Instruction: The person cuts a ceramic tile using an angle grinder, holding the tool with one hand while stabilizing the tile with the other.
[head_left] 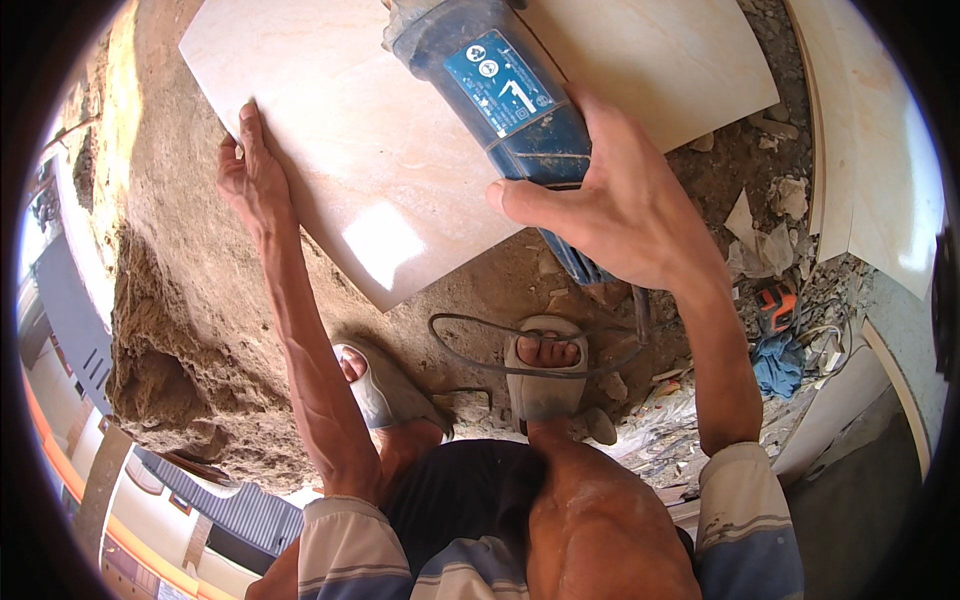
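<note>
Head view shows, at far left, a rough bank of earth (170,350). Next to it, the left hand (255,180) grips the left edge of the tile (330,130), thumb on the upper face and the other fingers bent at the edge. The tile lies in the upper middle, pale and shiny, in front of two feet in sandals (550,395). Over it is the blue grinder (540,150), whose front end reaches the upper border. A dark line runs beside it; I cannot tell if this is a cut or a gap. The right hand (630,195) is closed around the grinder's rear body. Below, the cord (470,370) makes a loop over one sandal. Farther right, among rubble, an orange tool (776,305) lies near a blue cloth (778,365).
</note>
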